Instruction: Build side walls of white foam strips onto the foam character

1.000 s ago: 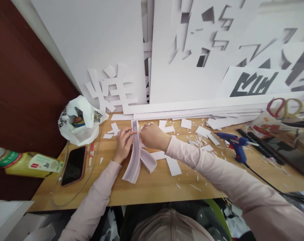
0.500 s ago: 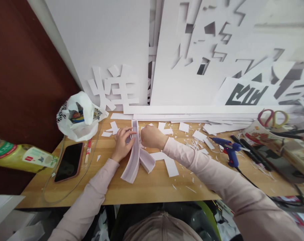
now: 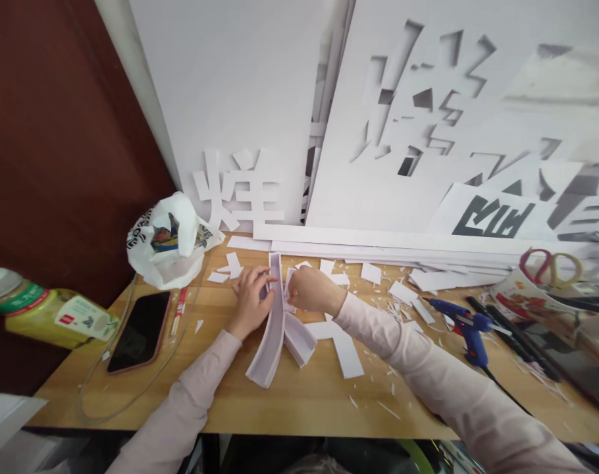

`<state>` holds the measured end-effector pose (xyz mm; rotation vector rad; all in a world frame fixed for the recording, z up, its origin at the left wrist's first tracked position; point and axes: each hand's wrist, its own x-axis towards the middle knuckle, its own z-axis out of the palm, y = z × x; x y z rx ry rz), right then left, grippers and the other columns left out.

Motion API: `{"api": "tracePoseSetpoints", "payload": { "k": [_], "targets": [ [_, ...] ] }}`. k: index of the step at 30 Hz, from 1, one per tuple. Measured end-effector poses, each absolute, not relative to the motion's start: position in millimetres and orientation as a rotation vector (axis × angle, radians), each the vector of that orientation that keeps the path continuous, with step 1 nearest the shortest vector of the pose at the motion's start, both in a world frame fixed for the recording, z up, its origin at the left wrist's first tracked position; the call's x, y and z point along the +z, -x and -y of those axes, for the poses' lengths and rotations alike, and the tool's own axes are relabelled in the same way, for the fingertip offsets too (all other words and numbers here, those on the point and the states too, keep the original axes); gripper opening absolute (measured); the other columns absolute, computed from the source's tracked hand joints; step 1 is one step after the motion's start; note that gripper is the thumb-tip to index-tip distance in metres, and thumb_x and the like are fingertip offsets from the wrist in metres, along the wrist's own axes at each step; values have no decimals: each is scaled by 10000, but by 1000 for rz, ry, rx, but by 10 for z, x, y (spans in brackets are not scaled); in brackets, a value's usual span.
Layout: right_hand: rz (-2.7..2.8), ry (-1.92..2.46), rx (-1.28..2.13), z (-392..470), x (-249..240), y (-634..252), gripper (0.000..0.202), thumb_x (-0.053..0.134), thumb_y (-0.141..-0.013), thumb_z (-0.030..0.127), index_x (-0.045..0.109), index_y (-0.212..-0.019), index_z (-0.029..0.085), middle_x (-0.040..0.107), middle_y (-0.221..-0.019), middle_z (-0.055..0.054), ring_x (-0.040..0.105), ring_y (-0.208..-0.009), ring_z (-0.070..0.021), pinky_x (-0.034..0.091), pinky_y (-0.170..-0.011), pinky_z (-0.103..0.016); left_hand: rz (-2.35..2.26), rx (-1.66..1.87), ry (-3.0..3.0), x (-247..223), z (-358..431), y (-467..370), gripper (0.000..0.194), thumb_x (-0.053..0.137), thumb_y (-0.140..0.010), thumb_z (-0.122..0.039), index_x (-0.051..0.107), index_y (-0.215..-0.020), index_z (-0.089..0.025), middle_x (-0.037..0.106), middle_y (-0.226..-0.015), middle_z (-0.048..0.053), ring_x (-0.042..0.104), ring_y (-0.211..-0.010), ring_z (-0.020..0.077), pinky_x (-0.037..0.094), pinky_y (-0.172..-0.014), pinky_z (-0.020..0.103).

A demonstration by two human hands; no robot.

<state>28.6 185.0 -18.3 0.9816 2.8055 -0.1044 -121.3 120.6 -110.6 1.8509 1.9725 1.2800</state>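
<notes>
A white foam-board shape with raised walls (image 3: pixel 268 352), like a curved trough with a short branch (image 3: pixel 301 340) on its right, lies on the wooden table. My left hand (image 3: pixel 253 299) is on its left side, with the fingers bent over and gripping the upper wall. On the other side, my right hand (image 3: pixel 313 289) is closed, its fingers curled against the upper right part. Whatever those right fingers pinch is hidden by the hand. Near it lie an L-shaped white offcut (image 3: pixel 347 355) and several small scraps (image 3: pixel 233 265).
A blue glue gun (image 3: pixel 470 329) lies to the right, near scissors (image 3: pixel 551 268). At left are a phone (image 3: pixel 140 331), a plastic bag (image 3: pixel 168 263) and a jar (image 3: pixel 57 316). Large white boards (image 3: pixel 378 191) with cut-outs lean at the back.
The view has tipped upward, so everything sits lower and slightly to the right in the picture. Both hands keep nearly the same place on the foam-board shape.
</notes>
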Motion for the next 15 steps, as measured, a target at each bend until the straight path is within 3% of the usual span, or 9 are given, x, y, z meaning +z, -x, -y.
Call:
{"api": "tracePoseSetpoints", "payload": {
  "k": [15],
  "targets": [
    [-2965, -976, -182, -1743, -383, -384, 167, 639, -905, 175, 765, -903, 65, 750, -894, -176, 688, -984, -302, 487, -849, -320, -2020, 1251, -1906, -1131, -1212, 1210, 265, 540, -793, -132, 680, -987, -247, 637, -1245, 70, 526, -1240, 283, 371, -1050, 501]
  ]
}}
